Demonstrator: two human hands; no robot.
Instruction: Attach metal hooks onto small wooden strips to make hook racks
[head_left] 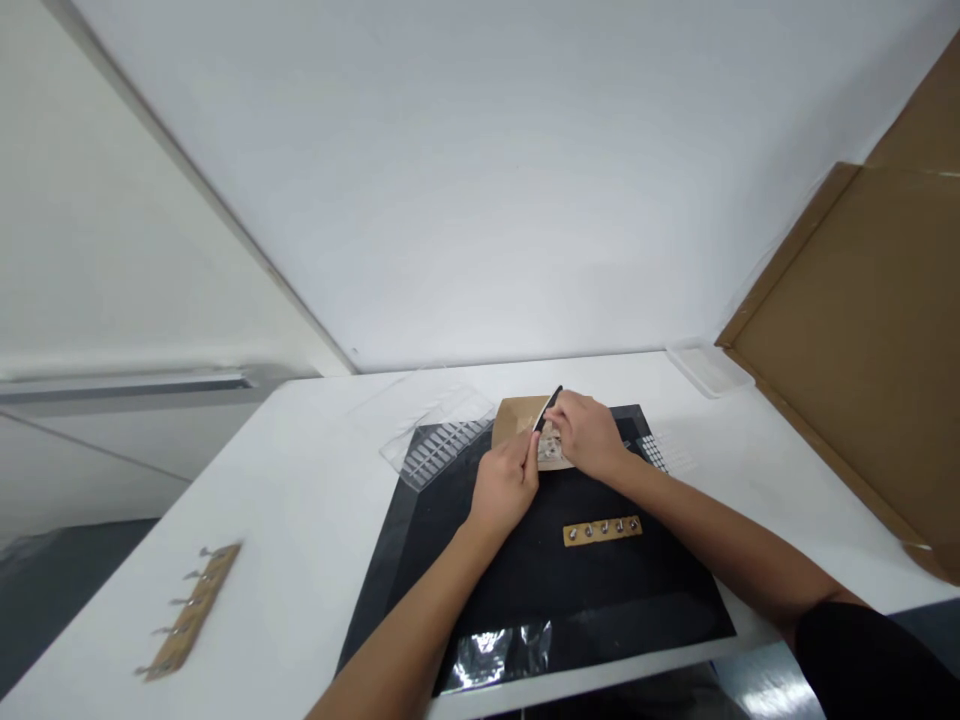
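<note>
My left hand (508, 484) is closed, its thumb and fingers pinching the lower end of a thin black strip with a pale edge (550, 402); its exact kind is not clear. My right hand (589, 432) is closed too, with its bent fingertips on the same strip from the right. Beneath both hands lies a brown paper pouch (510, 410) with small pale pieces showing on it, partly covered by my fingers. Nearer to me, a wooden strip with several metal hooks (603, 531) rests on the black mat (540, 570).
A second hook strip (196, 612) lies on the white table (300, 560) at left. Clear plastic trays (442, 440) overlap the mat's far left corner. White dots on a sheet (664, 453) lie at its right. A shallow plastic box (709, 368) and cardboard (862, 360) stand farther right.
</note>
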